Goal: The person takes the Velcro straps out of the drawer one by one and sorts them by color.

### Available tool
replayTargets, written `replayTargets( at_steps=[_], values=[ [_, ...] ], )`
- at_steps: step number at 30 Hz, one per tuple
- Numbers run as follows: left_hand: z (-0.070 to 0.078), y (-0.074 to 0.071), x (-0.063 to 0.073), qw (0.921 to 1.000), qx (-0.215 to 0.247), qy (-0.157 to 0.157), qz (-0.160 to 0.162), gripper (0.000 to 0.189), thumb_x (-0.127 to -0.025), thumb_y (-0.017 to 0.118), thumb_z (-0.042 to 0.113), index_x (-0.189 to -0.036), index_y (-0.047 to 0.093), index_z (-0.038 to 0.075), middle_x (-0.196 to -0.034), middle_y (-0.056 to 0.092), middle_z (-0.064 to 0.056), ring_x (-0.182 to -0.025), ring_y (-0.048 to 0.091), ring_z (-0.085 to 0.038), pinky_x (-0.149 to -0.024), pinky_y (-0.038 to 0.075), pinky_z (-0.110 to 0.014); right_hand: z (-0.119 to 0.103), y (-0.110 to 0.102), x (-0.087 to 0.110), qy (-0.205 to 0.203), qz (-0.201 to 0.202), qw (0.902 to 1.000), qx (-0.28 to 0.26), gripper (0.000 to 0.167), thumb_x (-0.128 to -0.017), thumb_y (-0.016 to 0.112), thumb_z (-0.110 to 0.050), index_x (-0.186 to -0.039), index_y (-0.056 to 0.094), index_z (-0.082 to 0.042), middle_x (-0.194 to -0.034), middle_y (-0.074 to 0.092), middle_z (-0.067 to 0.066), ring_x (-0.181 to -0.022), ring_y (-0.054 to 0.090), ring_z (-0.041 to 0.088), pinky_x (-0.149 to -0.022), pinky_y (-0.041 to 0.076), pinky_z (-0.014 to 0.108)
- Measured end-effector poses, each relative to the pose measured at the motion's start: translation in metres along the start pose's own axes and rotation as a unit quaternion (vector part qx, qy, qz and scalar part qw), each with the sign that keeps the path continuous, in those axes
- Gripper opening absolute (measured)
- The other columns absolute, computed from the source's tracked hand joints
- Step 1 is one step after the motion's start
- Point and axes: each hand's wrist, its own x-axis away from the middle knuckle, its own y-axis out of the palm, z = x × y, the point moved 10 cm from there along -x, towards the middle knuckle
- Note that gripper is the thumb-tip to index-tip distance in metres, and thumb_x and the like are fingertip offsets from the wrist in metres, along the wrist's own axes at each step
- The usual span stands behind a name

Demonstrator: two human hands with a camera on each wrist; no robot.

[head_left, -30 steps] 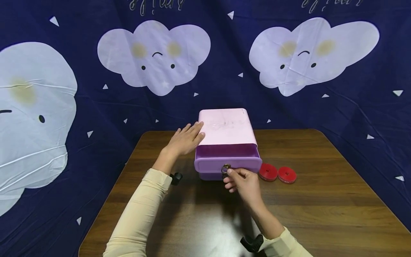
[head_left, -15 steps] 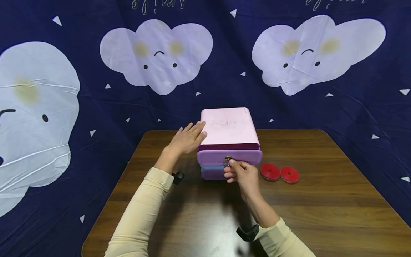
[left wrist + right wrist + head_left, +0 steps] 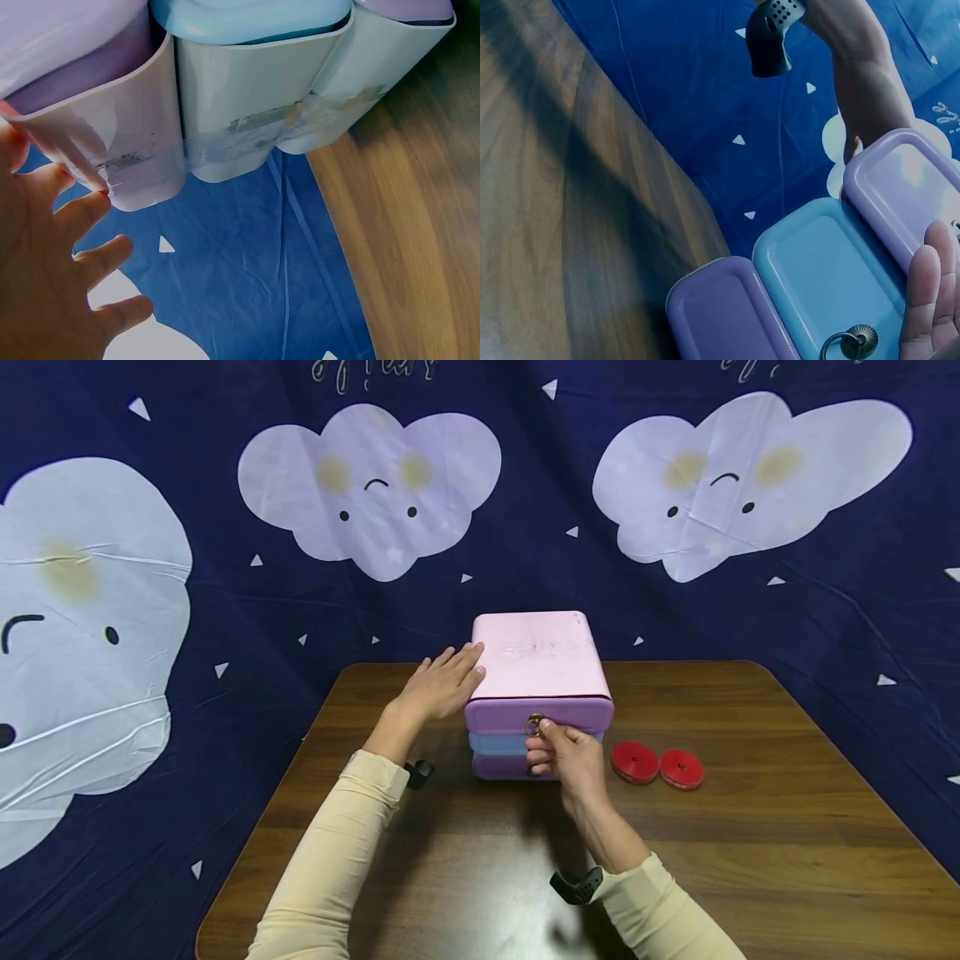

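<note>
A small chest of stacked drawers (image 3: 536, 652) with a pink top stands on the table. Its upper drawer (image 3: 498, 717) is purple, with only a thin dark line between its front and the pink top. The middle drawer (image 3: 829, 262) is light blue and the bottom drawer (image 3: 731, 319) purple. My right hand (image 3: 573, 764) pinches the upper drawer's brass ring pull (image 3: 534, 724) between thumb and finger. My left hand (image 3: 438, 685) rests with outstretched fingers on the left edge of the pink top. In the left wrist view, its spread fingers (image 3: 105, 259) lie beside the chest's side wall.
Two red flat rolls (image 3: 636, 763) lie side by side on the wooden table (image 3: 750, 860), right of the chest. Behind the table hangs a dark blue cloth (image 3: 532, 568) with cloud faces. The middle drawer carries its own brass ring pull (image 3: 859, 343).
The upper drawer has slid back into the chest, pushed by my right hand at its ring pull. The blue middle drawer front has come into sight. My left hand stays on the top's edge.
</note>
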Motion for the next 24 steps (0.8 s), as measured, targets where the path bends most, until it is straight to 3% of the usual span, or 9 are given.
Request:
replayTargets(
  at_steps=[12,24],
  values=[
    [0.004,0.0,-0.001,1.0,0.006,0.005,-0.005,0.055,-0.1,0.01,0.051,-0.152,0.007,0.034,-0.161,0.01,0.007,-0.149,0.008,-0.024,-0.119,0.008,-0.053,-0.01,0.001,-0.011,-0.009,-0.008,0.9999,-0.007,0.023,-0.092,0.059,-0.019,-0.092,0.059,0.004,-0.057,0.069,-0.004,-0.048,0.063,0.007,-0.043,0.05,0.023],
    [-0.001,0.0,0.0,1.0,0.002,-0.003,-0.007,0.056,-0.1,0.012,0.052,-0.152,0.006,0.033,-0.161,0.009,0.007,-0.149,0.009,-0.024,-0.119,0.008,-0.054,-0.008,-0.004,-0.006,-0.007,-0.003,1.0,-0.005,0.024,-0.093,0.06,-0.023,-0.092,0.06,0.0,-0.057,0.068,-0.003,-0.044,0.06,0.008,-0.043,0.05,0.024]
  ],
)
